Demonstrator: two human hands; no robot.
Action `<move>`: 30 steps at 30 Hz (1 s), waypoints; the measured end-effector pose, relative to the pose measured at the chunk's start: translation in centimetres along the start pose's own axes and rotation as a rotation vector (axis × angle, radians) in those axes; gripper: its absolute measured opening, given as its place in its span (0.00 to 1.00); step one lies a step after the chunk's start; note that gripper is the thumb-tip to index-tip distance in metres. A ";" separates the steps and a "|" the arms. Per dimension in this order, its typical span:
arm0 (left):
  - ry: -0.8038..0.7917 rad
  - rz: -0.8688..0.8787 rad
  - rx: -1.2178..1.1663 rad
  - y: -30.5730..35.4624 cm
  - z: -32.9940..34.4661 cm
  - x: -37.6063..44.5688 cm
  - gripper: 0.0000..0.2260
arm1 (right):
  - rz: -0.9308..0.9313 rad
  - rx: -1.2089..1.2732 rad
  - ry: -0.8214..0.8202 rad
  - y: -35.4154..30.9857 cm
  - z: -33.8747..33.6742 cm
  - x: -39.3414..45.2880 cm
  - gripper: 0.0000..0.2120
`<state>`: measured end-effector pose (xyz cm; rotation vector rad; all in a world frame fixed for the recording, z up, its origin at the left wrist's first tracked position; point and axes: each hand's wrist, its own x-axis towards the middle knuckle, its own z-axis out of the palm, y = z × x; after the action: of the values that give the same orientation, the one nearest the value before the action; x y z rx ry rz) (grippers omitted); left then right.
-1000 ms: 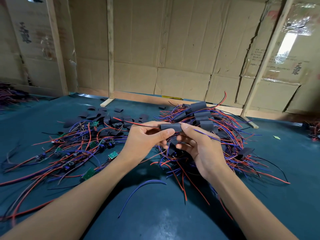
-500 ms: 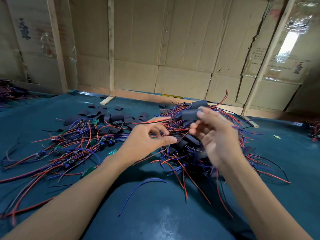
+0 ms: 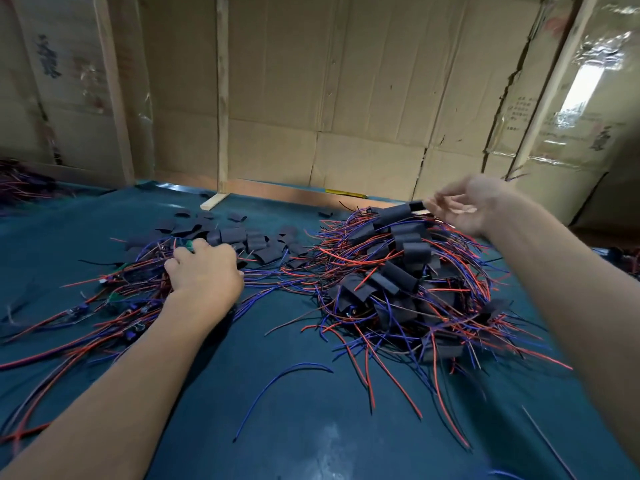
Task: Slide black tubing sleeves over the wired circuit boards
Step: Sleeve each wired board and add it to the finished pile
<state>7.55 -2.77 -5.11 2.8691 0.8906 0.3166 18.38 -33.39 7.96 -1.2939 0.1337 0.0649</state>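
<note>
Covering the whole background, a cardboard wall [image 3: 346,98] braced with wooden studs [image 3: 222,98] stands behind a dark teal counter [image 3: 294,410]. On the counter's right half lies a big tangle of red and blue wires whose boards already wear black sleeves, the sleeved pile [image 3: 405,282]. To the left lies a flatter spread of bare boards [image 3: 114,299], green ones showing among their red and blue leads. Behind that spread, between the two heaps, sits a scatter of loose sleeves [image 3: 235,233], flat black tube pieces.

The person's left hand [image 3: 204,271] is down on the bare spread, knuckles up and fingers curled into the wires close to a green board [image 3: 188,244]; whether it actually holds anything there cannot be told. The right hand [image 3: 464,209] is raised at the far edge of the sleeved pile, palm turned inward and blurred, fingers loosely spread. A sleeved piece [image 3: 414,205] sits right at its fingertips [image 3: 433,204], atop the pile; the blur hides whether the fingers pinch it or have let it go.

A single blue wire [image 3: 287,372] curves alone on the counter near the front, between the forearms. A small yellow object [image 3: 346,193] lies along the counter's back edge.
</note>
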 end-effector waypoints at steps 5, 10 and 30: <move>0.018 0.042 -0.117 -0.1 -0.5 0.1 0.16 | 0.012 0.191 0.065 -0.5 -1.0 -1.4 0.11; 0.033 0.209 -0.006 -0.1 -0.4 0.3 0.19 | -0.195 0.370 0.194 1.4 -2.6 -3.5 0.05; 0.792 0.810 -0.530 1.6 -2.1 -2.0 0.15 | -1.151 -0.661 -0.163 16.9 1.6 -8.5 0.10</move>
<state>6.27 -5.12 -3.08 2.3940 -0.3602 1.5409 8.01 -26.99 -6.63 -1.8390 -0.8419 -0.8274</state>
